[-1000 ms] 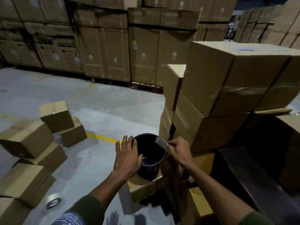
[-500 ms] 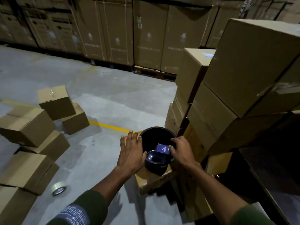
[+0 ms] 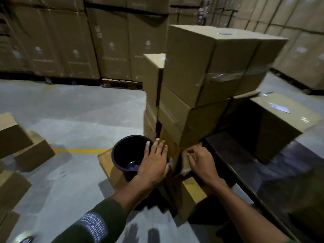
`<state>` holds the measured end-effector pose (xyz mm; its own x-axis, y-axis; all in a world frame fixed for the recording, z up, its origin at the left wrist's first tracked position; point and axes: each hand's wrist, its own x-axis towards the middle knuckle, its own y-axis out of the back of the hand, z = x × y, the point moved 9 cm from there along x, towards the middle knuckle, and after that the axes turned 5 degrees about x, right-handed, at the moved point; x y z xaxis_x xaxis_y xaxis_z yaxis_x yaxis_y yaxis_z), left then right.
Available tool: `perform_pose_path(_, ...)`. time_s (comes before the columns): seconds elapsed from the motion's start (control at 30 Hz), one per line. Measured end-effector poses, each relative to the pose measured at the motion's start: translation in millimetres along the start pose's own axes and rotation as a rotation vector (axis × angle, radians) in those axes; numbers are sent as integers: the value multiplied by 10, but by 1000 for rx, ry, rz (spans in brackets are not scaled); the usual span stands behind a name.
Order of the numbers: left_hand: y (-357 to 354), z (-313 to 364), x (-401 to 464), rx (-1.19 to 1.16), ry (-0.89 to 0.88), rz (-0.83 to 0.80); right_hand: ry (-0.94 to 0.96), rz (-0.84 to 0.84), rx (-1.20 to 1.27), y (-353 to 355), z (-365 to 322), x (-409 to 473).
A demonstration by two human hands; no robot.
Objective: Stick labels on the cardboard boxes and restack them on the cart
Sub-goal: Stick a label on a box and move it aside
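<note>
Boxes (image 3: 206, 71) stacked; left hand (image 3: 152, 163) (flat) beside black bucket (image 3: 122, 155).

text: none legible | sleeve patch (image 3: 93, 225): white print, too blurred to read | wall cartons (image 3: 112, 46): pale marks, unreadable

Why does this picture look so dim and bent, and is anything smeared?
Head view: dim warehouse light, with deep shadow beside the stacked boxes; the wide lens bows the far carton wall; the picture's edges and the tape roll are smeared; glare glints inside the black bucket.
</note>
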<state>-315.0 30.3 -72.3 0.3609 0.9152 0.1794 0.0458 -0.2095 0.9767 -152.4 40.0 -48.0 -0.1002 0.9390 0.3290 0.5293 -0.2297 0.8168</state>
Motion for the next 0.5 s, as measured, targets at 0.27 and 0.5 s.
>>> perform_pose_path(0.27,705,1775,21,-53,-279,110,-200,266,-21,1660,888,-1077)
perform_pose_path(0.5,1238,3143,-28,-113,-435,199,-269,438,-112,2794,1391,-1930)
